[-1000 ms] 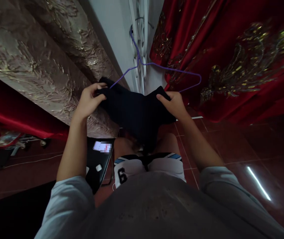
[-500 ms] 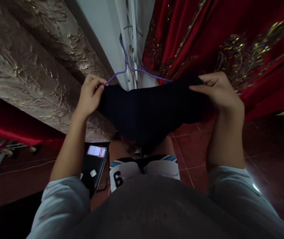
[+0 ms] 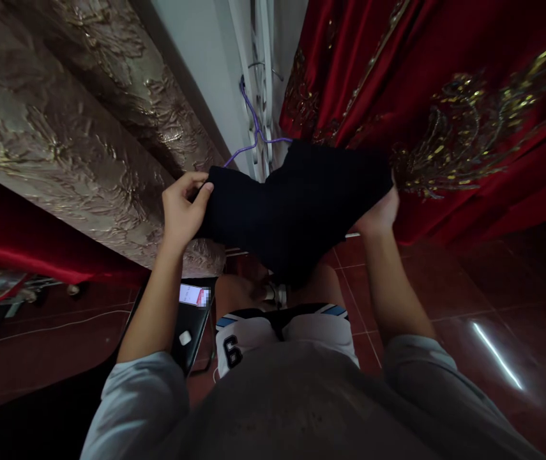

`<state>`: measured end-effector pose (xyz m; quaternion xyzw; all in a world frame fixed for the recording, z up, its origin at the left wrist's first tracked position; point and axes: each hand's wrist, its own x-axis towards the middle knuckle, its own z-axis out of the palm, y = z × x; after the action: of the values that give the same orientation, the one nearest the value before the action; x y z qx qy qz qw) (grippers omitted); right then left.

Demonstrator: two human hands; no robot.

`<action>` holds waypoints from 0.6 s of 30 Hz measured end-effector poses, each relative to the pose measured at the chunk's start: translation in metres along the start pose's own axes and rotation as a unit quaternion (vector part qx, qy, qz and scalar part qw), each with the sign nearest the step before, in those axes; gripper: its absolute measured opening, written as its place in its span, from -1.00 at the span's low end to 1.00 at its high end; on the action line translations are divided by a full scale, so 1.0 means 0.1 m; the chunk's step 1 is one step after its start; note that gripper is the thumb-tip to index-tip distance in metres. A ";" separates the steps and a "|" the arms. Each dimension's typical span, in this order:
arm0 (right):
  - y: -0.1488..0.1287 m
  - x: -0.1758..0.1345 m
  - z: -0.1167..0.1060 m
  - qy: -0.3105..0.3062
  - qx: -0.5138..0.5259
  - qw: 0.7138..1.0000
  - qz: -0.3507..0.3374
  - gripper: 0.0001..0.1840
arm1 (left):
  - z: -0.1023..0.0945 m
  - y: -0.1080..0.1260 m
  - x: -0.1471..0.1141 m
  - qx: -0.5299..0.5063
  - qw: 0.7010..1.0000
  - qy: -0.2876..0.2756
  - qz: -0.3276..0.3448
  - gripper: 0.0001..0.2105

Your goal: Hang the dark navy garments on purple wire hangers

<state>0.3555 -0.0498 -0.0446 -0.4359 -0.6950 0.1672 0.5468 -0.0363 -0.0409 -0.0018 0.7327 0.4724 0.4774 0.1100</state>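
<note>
Spread mid-scene over the purple hanger's (image 3: 256, 128) arms, the dark garment (image 3: 277, 204) looks light, soft and limp, best held by its upper corners; the left hand (image 3: 181, 211) pinches the left one, while the right hand's (image 3: 382, 209) hidden fingers leave its grip impossible to tell.
</note>
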 end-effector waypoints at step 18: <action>-0.25 -0.51 1.07 -0.234 -0.018 0.972 0.009 -0.02 | 0.47 0.42 -0.17 -0.099 0.993 -0.037 0.055 -0.57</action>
<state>0.2495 -0.0784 -0.0949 -0.4007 -0.8026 0.2570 0.3594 0.0243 -0.0629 -0.0111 0.7603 0.3770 0.5000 0.1728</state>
